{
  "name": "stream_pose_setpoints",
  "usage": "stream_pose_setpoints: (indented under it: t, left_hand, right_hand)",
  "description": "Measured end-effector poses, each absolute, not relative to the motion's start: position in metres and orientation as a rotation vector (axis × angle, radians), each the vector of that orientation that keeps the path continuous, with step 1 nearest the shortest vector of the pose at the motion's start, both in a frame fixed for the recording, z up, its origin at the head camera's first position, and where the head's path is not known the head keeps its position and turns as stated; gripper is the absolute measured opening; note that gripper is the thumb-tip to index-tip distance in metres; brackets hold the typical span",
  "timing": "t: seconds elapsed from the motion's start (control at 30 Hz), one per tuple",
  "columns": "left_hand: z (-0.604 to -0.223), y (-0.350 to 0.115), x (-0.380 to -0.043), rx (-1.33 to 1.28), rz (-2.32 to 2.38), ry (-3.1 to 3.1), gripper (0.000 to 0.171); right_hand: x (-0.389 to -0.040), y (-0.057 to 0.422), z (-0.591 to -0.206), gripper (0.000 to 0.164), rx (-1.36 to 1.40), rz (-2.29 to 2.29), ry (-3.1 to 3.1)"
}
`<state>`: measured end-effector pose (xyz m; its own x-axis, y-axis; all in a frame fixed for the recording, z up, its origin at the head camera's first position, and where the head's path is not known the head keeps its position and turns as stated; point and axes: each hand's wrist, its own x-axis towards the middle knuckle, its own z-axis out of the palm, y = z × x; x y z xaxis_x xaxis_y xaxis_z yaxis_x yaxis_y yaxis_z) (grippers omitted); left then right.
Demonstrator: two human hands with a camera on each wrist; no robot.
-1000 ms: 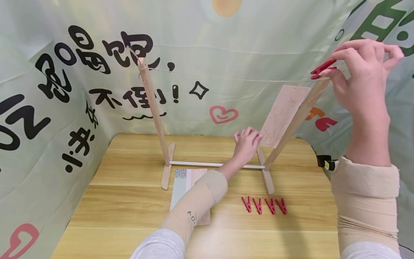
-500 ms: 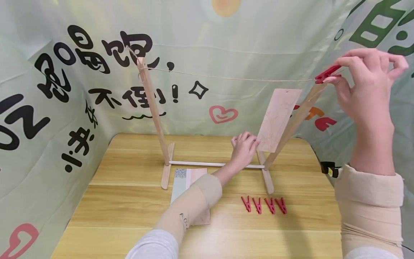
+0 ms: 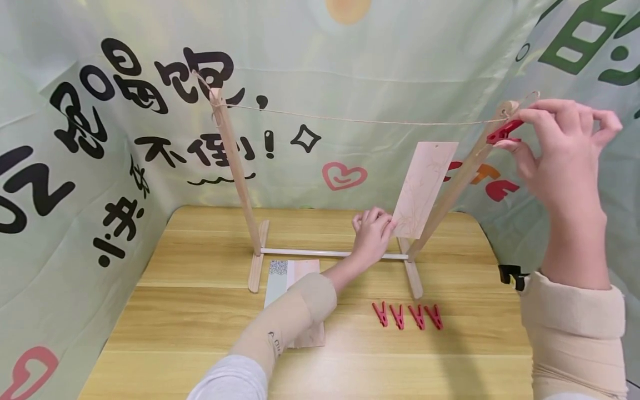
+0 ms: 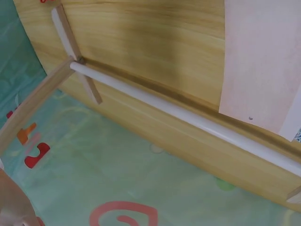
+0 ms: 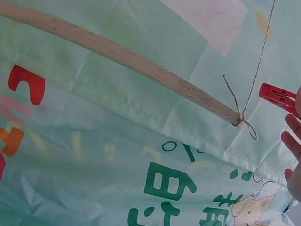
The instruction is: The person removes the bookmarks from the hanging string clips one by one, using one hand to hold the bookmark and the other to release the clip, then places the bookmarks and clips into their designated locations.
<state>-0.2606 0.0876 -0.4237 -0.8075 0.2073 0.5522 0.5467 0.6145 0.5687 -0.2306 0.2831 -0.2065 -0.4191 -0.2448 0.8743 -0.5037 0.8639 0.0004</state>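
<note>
My left hand (image 3: 372,236) pinches the lower left edge of a pale pink card (image 3: 425,189) with faint plant lines and a small hole near its top. The card is raised in front of the right post (image 3: 450,194), its top below the string (image 3: 350,118). Near that post's top, my right hand (image 3: 565,150) pinches a red clothespin (image 3: 504,132) between thumb and fingers. From the right wrist, this clothespin (image 5: 280,96) appears beside the string, apart from it, with the pink card (image 5: 211,21) further off.
The string joins the left post (image 3: 235,172) to the right one, and a white rod (image 3: 305,253) links their feet. Several red clothespins (image 3: 397,316) lie in a row on the wooden table (image 3: 165,322). Grey and pink cards (image 3: 277,283) lie partly under my left arm.
The pink card and my left hand have shifted left and slightly down, and the card turns more toward the head camera. My right hand has lowered the clothespin from above the string to below it.
</note>
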Motion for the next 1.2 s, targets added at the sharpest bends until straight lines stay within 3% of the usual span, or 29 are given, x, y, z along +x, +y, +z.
stream_pose_setpoints:
  t: [0.13,0.33,1.2]
  left_hand:
    - [-0.425,0.085,-0.255,-0.585,-1.047,-2.398,0.022]
    - [-0.431,0.082,-0.249,-0.56,-1.009,-2.387,0.02]
    - [-0.46,0.056,-0.223,-0.571,-1.152,-2.387,0.021]
  right_hand:
    - [-0.227,0.284,-0.212,0.038,0.552,0.325,-2.043]
    - [-0.222,0.289,-0.223,0.064,0.542,0.312,-2.089]
    - [-0.207,0.304,-0.289,0.075,0.415,0.404,-2.278]
